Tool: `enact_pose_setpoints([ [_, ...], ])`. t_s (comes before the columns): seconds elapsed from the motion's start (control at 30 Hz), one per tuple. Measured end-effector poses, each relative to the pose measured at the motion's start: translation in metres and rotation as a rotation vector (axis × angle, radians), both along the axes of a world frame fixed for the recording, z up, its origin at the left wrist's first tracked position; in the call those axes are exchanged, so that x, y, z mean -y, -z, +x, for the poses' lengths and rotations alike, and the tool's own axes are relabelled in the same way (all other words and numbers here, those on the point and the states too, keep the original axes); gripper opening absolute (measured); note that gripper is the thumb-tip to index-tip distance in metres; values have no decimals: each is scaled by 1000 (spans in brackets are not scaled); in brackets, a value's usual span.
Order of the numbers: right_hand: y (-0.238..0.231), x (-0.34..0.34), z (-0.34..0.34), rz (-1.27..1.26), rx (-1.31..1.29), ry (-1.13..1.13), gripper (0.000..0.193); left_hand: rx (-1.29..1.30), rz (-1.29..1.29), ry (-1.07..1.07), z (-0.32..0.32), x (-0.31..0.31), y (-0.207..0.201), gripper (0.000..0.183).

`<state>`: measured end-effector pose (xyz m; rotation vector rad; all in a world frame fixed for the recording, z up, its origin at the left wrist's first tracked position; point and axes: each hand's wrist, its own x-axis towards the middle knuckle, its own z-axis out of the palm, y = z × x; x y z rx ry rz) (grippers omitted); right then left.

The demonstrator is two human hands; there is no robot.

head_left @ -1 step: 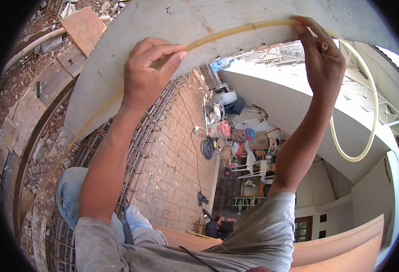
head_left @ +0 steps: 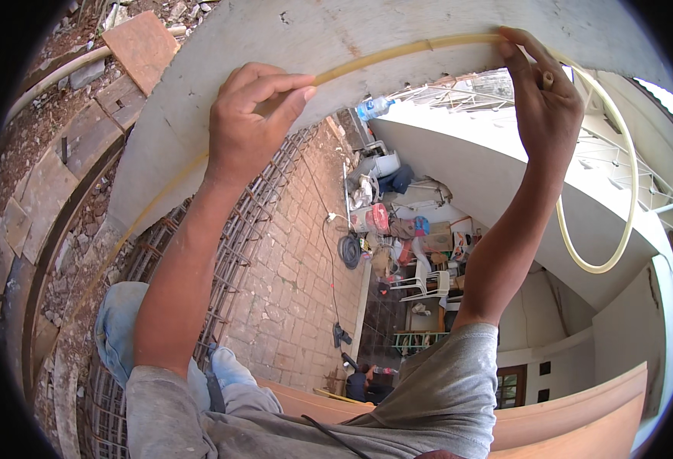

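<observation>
A thin, yellowish, see-through hose runs in a shallow arc across the face of a grey concrete slab. My left hand pinches it between thumb and fingers. Farther right and a little higher, my right hand grips the same hose with the thumb and fingertips. Between the right hand's curled fingers pokes a small tan stub, too little shown to name. Past that hand the hose hangs in a big loop; on the left it passes behind my left forearm and slants down along the slab.
Tied steel rebar cages lie beside my legs. Far below is a brick-paved floor with a cable, plastic chairs and clutter. A person is down there. Rubble and boards lie left; a white ledge with a water bottle stands right.
</observation>
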<state>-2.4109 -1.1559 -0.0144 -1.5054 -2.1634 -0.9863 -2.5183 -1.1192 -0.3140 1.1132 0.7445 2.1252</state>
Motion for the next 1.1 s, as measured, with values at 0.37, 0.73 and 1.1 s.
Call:
enact_pose_setpoints([
  [0.37,-1,-4,3,25,28,-20,31,-18,-19,45,-2,-4,0,12],
  [0.73,-2,-6,9,22,72,-54,29,-64,11,20,-6,-5,2,13],
  [1.1,-2,-6,10,7,64,-65,30,-60,14,27,-4,-7,5,13],
])
